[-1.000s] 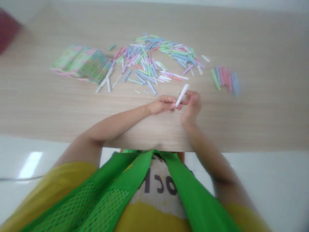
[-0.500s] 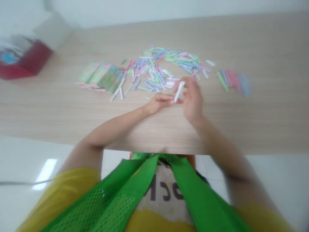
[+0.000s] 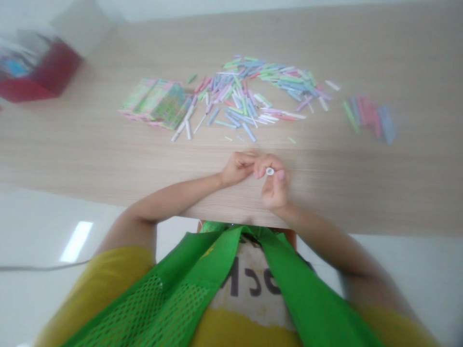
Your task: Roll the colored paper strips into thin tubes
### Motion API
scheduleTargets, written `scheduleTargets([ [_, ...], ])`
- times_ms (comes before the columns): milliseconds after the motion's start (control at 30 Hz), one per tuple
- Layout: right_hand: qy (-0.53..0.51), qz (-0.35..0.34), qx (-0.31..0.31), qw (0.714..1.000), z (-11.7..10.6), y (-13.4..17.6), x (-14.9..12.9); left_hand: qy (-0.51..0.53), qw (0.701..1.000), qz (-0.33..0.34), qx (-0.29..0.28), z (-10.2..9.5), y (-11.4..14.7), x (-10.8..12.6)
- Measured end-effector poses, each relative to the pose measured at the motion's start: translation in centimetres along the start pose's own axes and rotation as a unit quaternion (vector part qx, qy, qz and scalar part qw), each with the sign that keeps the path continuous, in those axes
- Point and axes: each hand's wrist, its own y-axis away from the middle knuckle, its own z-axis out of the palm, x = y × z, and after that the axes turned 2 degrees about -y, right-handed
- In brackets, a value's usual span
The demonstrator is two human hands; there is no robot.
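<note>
White tube (image 3: pixel 269 171), one, end-on, pinched in the right hand (image 3: pixel 275 185) over the tabletop (image 3: pixel 361 188); left hand (image 3: pixel 236 168) alongside, fingers curled, cannot tell whether gripping. Apparent step: two-handed handling; next move calls for a steady pinch.

Wearing a yellow short-slv tee (image 3: pixel 246 333) w/ a pale chest panel (image 3: pixel 263 311) showing big dk lettering (image 3: pixel 257 282); a brt grn vest (image 3: pixel 304 289) is covering both sides, its L half showing open mesh (image 3: pixel 181 299)
</note>
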Motion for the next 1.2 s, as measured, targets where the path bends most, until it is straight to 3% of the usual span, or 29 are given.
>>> scheduleTargets([
  [133,-0.039,-0.034,0.053,0.997,0.3,-0.1,0.2,-0.035,0.999,0.028,-0.015,-0.2,0.0,-0.6],
  [233,-0.067,-0.042,0.078,0.994,0.7,-0.2,0.2,0.009,0.999,0.029,-0.01,0.0,-0.1,-0.9],
  [400,-0.07,-0.032,0.106,0.991,1.1,-0.5,0.0,0.043,0.998,-0.026,0.025,0.4,-0.3,-1.0],
  [533,-0.05,-0.016,0.119,0.992,1.1,-0.8,-0.1,0.044,0.996,-0.076,0.025,0.4,-0.4,-0.8],
  [667,-0.043,-0.023,0.125,0.991,1.2,-1.2,0.2,0.051,0.996,-0.074,0.003,-0.1,-0.5,-0.8],
  [833,0.044,-0.015,0.16,0.986,1.0,-0.6,0.2,-0.014,0.999,-0.036,0.005,0.1,-0.5,-0.5],
  [1000,0.223,-0.079,0.125,0.963,1.3,1.3,-0.6,-0.029,0.998,-0.001,0.053,1.0,0.6,0.9],
  [1100,0.289,-0.041,0.1,0.951,2.0,2.0,-0.9,-0.069,0.995,0.013,0.067,0.8,1.1,1.7],
  [1200,0.304,0.019,0.09,0.948,2.5,1.9,-1.4,-0.121,0.991,0.029,0.042,0.1,0.7,1.8],
])
